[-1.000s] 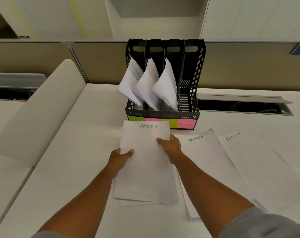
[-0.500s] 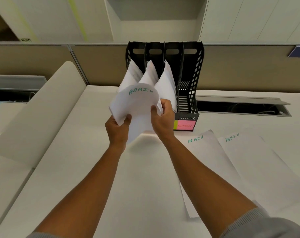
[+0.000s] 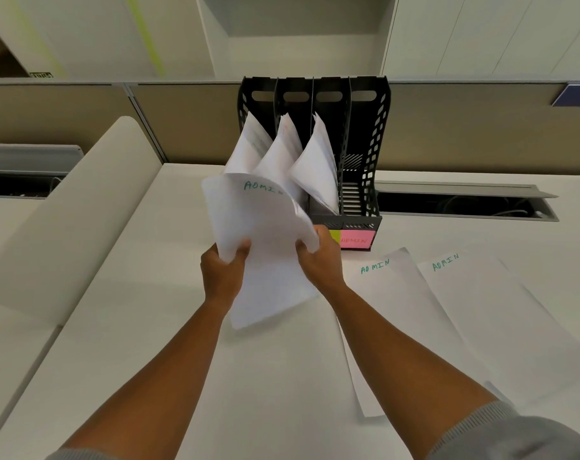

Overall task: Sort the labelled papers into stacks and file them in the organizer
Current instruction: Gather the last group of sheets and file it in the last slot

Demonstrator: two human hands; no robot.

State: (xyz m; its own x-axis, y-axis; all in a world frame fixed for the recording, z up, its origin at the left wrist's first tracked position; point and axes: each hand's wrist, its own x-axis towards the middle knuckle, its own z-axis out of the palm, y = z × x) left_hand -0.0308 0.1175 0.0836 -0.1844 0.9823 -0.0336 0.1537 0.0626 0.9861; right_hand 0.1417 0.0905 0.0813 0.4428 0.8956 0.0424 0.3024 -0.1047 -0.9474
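Both hands hold a stack of white ADMIN papers (image 3: 258,234) lifted off the desk in front of the organizer. My left hand (image 3: 224,270) grips its left edge, my right hand (image 3: 318,260) its right edge, and the sheets bow upward. The black four-slot organizer (image 3: 365,154) stands at the back of the desk. Its three left slots hold leaning white papers (image 3: 315,167); the rightmost slot, above a pink ADMIN label (image 3: 355,240), shows no paper. Two more ADMIN sheets (image 3: 391,303) (image 3: 501,313) lie flat to the right.
A white desk (image 3: 132,327) carries everything. A white curved panel (image 3: 69,207) rises at the left. An open cable trough (image 3: 464,204) runs behind the organizer on the right. A beige partition wall and white cabinets close off the back.
The ADMIN stack was lying on the desk; both hands lifted it up in front of the organizer. It now sits slightly lower and more tilted than half a second ago.
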